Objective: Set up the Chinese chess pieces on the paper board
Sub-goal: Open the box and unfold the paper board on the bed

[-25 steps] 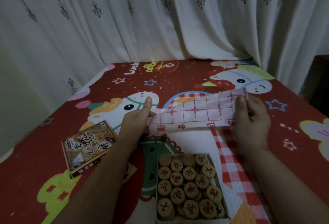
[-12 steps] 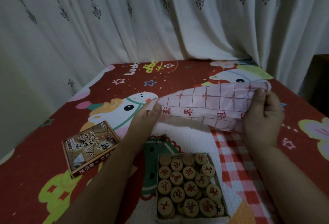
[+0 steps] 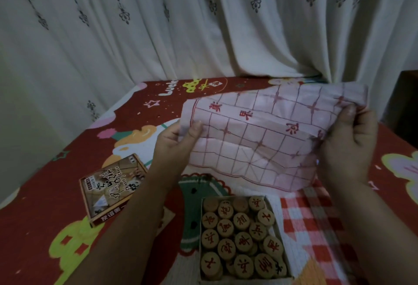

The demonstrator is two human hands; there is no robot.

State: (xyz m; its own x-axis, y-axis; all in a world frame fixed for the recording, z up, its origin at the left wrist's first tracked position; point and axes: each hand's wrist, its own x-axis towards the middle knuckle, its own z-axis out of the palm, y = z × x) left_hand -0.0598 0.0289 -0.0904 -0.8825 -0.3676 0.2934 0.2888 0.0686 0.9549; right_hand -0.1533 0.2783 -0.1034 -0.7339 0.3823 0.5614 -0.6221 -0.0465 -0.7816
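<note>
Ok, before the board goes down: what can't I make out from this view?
Head view only:
- Paper board: still creased; far part folded behind, edges under left hand and right hand.
- Piece box: near edge cut off by the frame; lower layers hidden under top pieces.
- Box lid: small print unreadable.

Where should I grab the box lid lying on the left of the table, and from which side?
Take the box lid by its two long edges, coming from above. It lies flat and printed side up on the table, clear of the left hand, so its sides are exposed.
</note>
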